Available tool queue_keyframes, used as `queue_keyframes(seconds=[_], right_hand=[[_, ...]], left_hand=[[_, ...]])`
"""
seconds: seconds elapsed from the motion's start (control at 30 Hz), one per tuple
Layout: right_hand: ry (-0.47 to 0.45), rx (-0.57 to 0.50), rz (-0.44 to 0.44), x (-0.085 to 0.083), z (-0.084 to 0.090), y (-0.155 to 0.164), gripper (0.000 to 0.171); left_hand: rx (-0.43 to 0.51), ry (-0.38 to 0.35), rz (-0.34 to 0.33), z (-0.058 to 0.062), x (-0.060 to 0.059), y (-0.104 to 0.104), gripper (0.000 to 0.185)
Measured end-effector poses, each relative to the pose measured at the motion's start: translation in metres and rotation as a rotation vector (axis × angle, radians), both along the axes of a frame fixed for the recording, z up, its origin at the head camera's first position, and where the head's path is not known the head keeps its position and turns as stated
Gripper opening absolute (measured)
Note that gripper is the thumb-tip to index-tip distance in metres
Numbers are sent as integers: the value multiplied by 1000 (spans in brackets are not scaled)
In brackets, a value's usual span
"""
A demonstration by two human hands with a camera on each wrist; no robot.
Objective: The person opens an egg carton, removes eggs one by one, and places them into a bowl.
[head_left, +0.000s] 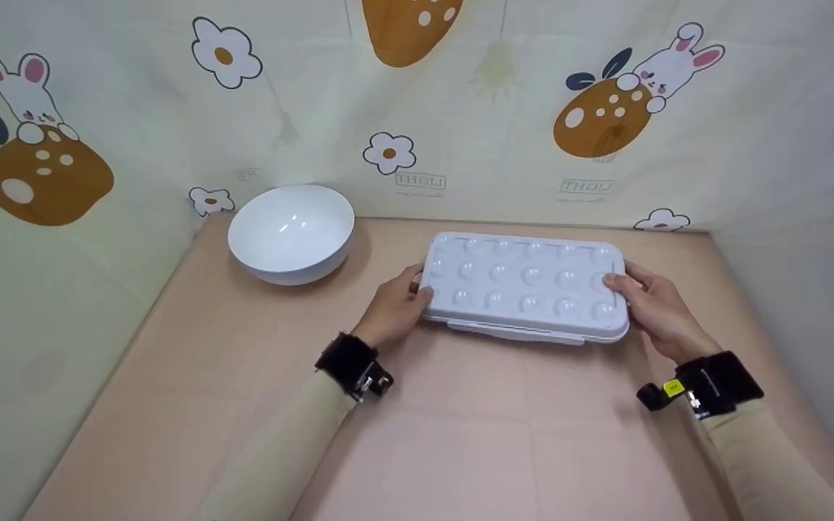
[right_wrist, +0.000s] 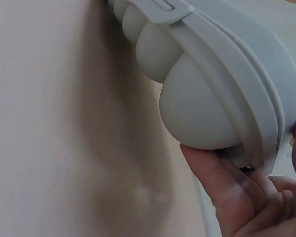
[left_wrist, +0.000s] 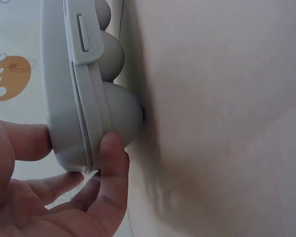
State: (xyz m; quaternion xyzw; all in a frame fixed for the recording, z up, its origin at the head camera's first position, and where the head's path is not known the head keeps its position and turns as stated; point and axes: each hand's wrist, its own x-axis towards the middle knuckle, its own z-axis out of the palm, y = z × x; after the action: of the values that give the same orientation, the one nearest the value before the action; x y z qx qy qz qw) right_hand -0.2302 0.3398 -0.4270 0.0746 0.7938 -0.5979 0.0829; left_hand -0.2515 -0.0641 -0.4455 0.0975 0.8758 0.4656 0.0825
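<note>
Where the pinkish-beige table (head_left: 460, 420) ends, rabbit-printed cloth (head_left: 308, 108) hangs.

The case (head_left: 515, 286) is pale grey; the bowl (head_left: 290, 231), white. The table (head_left: 460, 449) is pinkish beige. The cream backdrop (head_left: 316, 87) bears rabbits (head_left: 656, 76) and flowers (head_left: 402, 150).

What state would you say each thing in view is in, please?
Egg box: lid closed, held at both ends
Latch: against the rim; locking unclear
White bowl: upright, empty
Left grip: holding the box's left end
Right grip: holding its right end
</note>
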Motion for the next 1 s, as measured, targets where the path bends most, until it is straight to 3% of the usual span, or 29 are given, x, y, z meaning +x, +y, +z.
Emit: queue_keyframes(seconds=[0.23, 0.5, 0.77, 1.0], right_hand=[[-8, 151, 49, -12, -4, 3, 78], [-25, 151, 116, -10, -13, 17, 75], [-38, 247, 103, -11, -17, 25, 75], [-16, 251, 99, -9, -16, 29, 75]], left_hand=[[-36, -6, 4, 2, 8, 6, 59], [-23, 13, -46, 4, 15, 15, 59], [-8, -26, -51, 5, 18, 27, 62], [-14, -14, -43, 5, 19, 34, 61]])
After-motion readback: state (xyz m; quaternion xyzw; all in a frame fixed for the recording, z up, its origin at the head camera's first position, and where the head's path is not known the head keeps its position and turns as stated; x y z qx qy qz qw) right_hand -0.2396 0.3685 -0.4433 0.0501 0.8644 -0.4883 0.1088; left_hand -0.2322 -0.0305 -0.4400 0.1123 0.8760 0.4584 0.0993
